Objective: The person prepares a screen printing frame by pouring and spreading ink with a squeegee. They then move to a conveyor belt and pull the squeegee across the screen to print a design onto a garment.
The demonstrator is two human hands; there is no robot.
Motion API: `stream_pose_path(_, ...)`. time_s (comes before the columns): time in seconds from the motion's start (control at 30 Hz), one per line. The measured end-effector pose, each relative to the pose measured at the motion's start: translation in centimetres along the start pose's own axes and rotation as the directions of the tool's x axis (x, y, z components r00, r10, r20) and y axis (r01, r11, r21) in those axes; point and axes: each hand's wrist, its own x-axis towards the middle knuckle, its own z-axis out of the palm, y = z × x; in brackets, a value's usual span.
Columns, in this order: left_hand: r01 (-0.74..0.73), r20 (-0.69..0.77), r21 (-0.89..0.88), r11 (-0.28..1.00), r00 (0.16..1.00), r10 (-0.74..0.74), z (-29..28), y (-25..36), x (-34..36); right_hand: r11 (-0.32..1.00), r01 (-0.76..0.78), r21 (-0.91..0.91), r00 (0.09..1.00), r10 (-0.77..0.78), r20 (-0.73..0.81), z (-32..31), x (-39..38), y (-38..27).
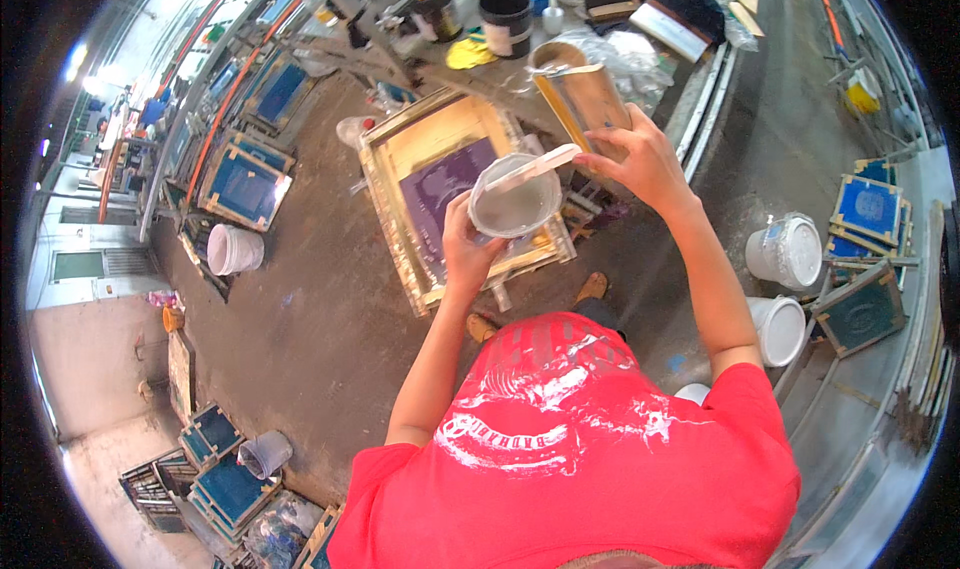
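My left hand (470, 244) is closed around a translucent plastic tub (510, 209) with pale grey contents, held over a wooden screen-printing frame (381, 174) with a purple centre. A pale flat stick (535, 165) lies across the tub's mouth, its right end at the fingertips of my right hand (630, 159). That hand is closed on a wooden squeegee (590, 99) with a yellow edge, held upright beside the tub; whether it also grips the stick I cannot tell exactly.
A cluttered bench (440, 74) ahead holds a black bucket (505, 24), yellow gloves (470, 52) and plastic bags. Several white buckets (785, 254) and stacked screens (865, 209) line the right. More screens (245, 184) and a pale bucket (236, 249) stand left, others (230, 489) lower left.
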Motion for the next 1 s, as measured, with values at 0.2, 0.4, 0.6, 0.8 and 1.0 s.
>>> stream_pose_path(0.2, 0.02, 0.128, 0.074, 0.997, 0.991, -0.029, -9.2, -2.2, -3.5, 0.982, 0.185, 0.047, 0.962, -0.191, 0.197, 3.6, 1.1, -7.8)
stream_pose_path(0.4, 0.396, 0.429, -0.237, 0.887, 0.862, -0.27, -13.8, -4.6, -7.9, 0.766, 0.631, 0.127, 0.652, -0.611, 0.449, 7.1, 5.1, -17.2)
stream_pose_path(0.6, 0.369, 0.255, -0.446, 0.815, 0.926, -0.28, -16.9, -5.2, -11.6, 0.757, 0.65, 0.069, 0.702, -0.632, 0.329, 7.9, 8.4, -18.7)
stream_pose_path(0.8, 0.227, -0.228, -0.517, 0.826, 0.893, -0.388, -21.7, -4.9, -15.9, 0.979, 0.204, -0.025, 0.808, -0.154, 0.569, 14.0, 5.1, -14.7)
stream_pose_path(1.0, 0.149, -0.402, -0.583, 0.799, 0.801, -0.444, -23.9, -4.5, -18.7, 0.941, 0.294, 0.165, 0.844, -0.337, 0.417, 25.8, -2.8, -8.0)
